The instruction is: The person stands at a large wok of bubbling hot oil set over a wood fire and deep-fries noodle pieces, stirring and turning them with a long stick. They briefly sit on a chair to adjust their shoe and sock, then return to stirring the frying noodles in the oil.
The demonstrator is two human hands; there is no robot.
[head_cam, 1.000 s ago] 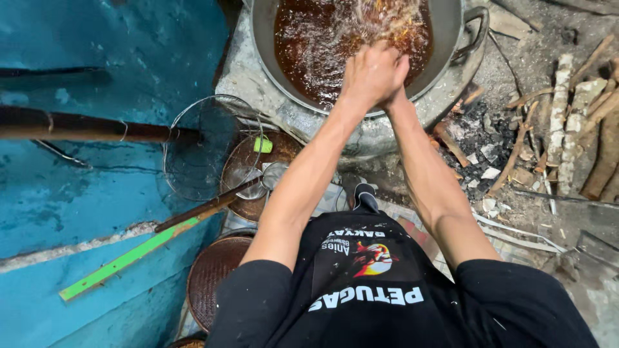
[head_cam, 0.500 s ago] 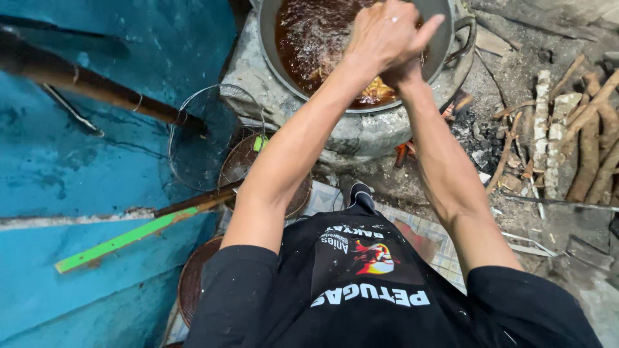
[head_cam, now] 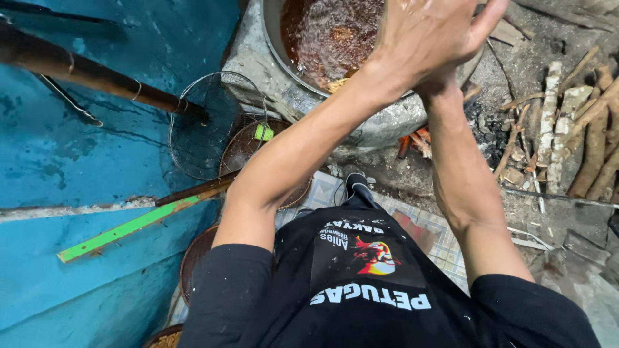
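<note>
I see my left hand pressed flat over my right hand, fingers pointing far-right, above the round pot of brown frothing liquid at far centre. Whether anything is held between the palms I cannot tell; the right hand is mostly hidden.

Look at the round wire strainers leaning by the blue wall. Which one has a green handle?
The rust-brown mesh strainer on the right: its long handle is painted bright green. The empty grey wire basket beside it sits on a dark brown pole instead.
</note>
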